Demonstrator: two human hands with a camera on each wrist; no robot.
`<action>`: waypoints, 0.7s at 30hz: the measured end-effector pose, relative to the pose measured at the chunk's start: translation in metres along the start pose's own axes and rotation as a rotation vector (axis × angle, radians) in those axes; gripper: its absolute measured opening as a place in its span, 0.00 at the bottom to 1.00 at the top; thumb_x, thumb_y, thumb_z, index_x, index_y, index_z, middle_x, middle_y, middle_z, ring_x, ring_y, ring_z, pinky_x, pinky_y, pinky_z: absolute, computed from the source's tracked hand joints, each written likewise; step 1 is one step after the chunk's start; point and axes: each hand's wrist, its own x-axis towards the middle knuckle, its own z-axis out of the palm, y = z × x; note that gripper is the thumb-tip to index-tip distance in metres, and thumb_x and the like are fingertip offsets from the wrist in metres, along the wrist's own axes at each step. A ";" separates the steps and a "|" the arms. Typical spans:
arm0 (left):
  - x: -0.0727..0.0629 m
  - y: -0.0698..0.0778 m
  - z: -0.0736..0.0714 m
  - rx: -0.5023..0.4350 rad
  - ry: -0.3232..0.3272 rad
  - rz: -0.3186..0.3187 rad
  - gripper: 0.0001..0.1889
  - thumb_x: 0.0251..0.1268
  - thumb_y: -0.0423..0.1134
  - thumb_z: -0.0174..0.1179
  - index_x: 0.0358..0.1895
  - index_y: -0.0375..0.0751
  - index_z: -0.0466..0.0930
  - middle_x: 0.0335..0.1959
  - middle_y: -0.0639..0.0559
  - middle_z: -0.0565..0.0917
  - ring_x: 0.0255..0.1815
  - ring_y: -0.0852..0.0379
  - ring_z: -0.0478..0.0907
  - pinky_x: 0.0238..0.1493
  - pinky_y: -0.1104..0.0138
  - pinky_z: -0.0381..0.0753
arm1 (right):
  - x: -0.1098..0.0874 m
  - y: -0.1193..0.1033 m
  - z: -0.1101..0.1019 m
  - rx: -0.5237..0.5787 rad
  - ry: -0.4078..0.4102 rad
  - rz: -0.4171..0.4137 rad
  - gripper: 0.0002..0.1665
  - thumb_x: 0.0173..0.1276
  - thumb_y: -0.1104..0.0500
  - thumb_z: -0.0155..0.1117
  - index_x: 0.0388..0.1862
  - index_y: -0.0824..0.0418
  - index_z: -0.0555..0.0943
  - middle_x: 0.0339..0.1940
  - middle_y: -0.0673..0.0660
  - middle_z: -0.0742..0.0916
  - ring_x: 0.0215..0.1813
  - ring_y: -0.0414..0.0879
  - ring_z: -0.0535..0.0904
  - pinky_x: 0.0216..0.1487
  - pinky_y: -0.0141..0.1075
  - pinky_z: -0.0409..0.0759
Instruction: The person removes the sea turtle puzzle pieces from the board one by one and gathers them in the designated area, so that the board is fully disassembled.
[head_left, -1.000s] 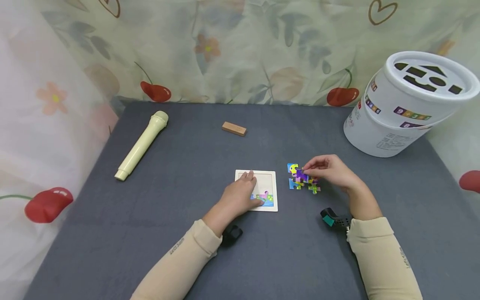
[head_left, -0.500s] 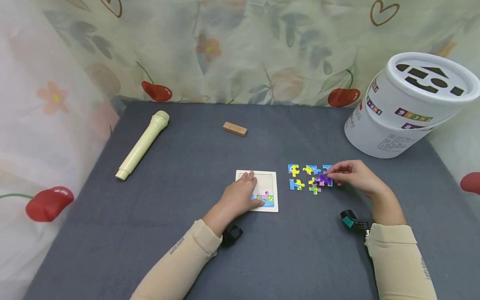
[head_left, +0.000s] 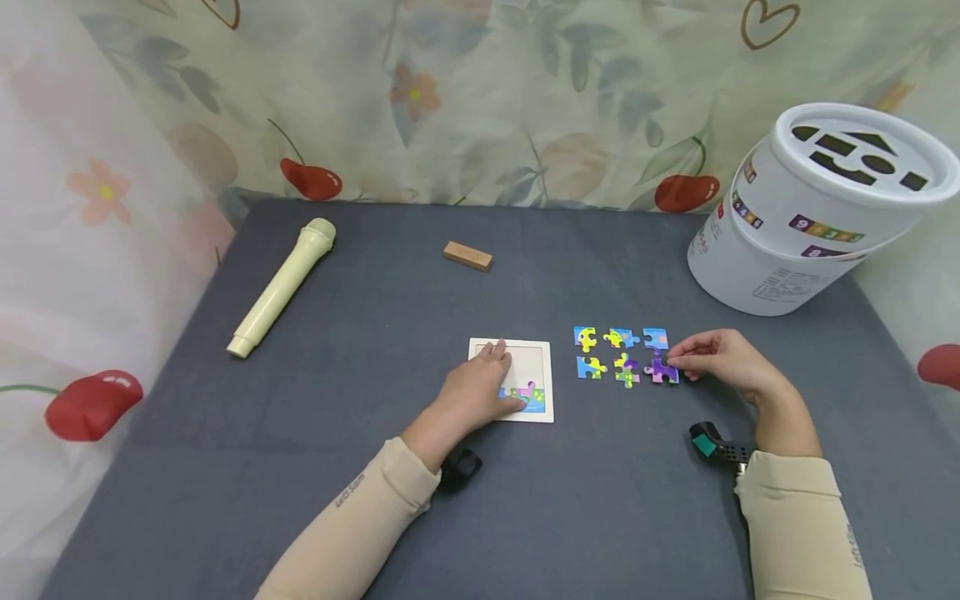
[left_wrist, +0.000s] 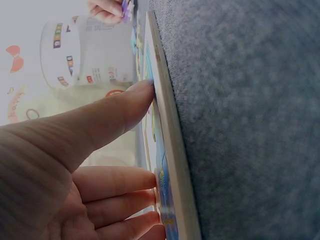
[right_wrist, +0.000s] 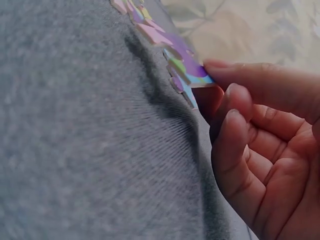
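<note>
A square pale-framed puzzle board (head_left: 536, 358) lies on the table, its lower part filled with blue, green and pink pieces. My left hand (head_left: 472, 393) rests on it, thumb and fingertips pressing its face, as the left wrist view also shows. Further right, my right hand (head_left: 726, 360) pinches a purple jigsaw piece (head_left: 663, 368) by its edge between thumb and index finger. In the right wrist view this piece (right_wrist: 190, 65) tilts up at the pinched side. It sits at the right end of the lower of two rows of loose jigsaw pieces (head_left: 590, 367).
A white bucket (head_left: 780, 250) with shape holes in its lid stands at the back right. A small wooden block (head_left: 468, 256) lies behind the board. At the left lies a cream toy microphone (head_left: 281, 287). A floral curtain (head_left: 465, 125) hangs along the table's back edge.
My right hand has carried the purple piece to the right and down toward the table. The loose pieces, bunched together before, now lie spread in two rows. My left hand stays on the board.
</note>
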 end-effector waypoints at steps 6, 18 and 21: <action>0.001 -0.001 -0.001 -0.005 -0.005 0.000 0.38 0.57 0.53 0.63 0.67 0.36 0.64 0.73 0.44 0.58 0.74 0.51 0.53 0.67 0.56 0.65 | 0.003 0.003 0.003 -0.027 0.025 0.007 0.24 0.65 0.53 0.62 0.48 0.74 0.78 0.28 0.43 0.84 0.29 0.36 0.76 0.34 0.30 0.78; 0.000 -0.001 0.001 0.004 -0.007 0.001 0.38 0.57 0.54 0.63 0.67 0.36 0.64 0.73 0.44 0.58 0.74 0.51 0.54 0.67 0.56 0.65 | 0.007 0.008 0.009 -0.042 0.066 -0.013 0.20 0.66 0.59 0.61 0.48 0.75 0.77 0.29 0.46 0.85 0.28 0.35 0.76 0.31 0.31 0.78; 0.000 -0.001 0.000 0.005 -0.004 0.003 0.38 0.57 0.54 0.63 0.67 0.36 0.64 0.73 0.44 0.58 0.74 0.50 0.54 0.67 0.56 0.65 | 0.006 0.008 0.009 -0.048 0.067 -0.026 0.20 0.66 0.58 0.61 0.48 0.75 0.78 0.29 0.46 0.85 0.28 0.35 0.76 0.31 0.31 0.78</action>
